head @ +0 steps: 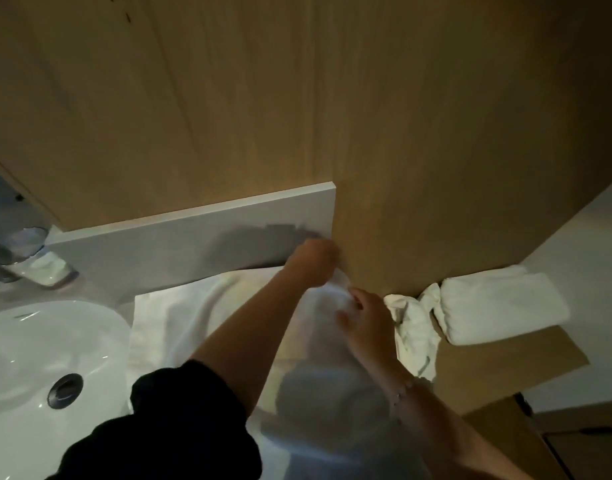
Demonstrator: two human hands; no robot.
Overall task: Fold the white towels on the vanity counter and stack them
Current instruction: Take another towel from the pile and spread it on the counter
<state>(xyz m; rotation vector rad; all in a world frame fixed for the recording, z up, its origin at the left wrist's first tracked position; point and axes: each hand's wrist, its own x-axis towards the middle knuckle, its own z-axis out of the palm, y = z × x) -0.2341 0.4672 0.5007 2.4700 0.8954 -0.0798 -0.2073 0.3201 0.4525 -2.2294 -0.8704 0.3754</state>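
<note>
Wood panel (401,133) fills the back & closes off the counter's R end; below it the towel (200,313) lies spread on the counter (100,284), long axis L–R from just beside the sink (38,358) to the panel, far-R corner bunched against the wood; folded towel (501,303) sits on a ledge (505,362) to the R, w/ a crumpled towel (411,323) touching it, between it & the spread one.

L hand (313,259) is at that far-R corner, fingers curled tight, prob. clamped on cloth; R hand (363,318) is just nearer & to the R, fingers bent down onto the bunch; pinching or only pressing, cannot tell, too blurred.

Key relation: both hands sit at one end, so nearly all the cloth lies L of the fingers & nearer the person; as I judge it, the fold must carry that end L toward the sink side; L hand is deeper in, R hand closer to the folded towel.
</note>
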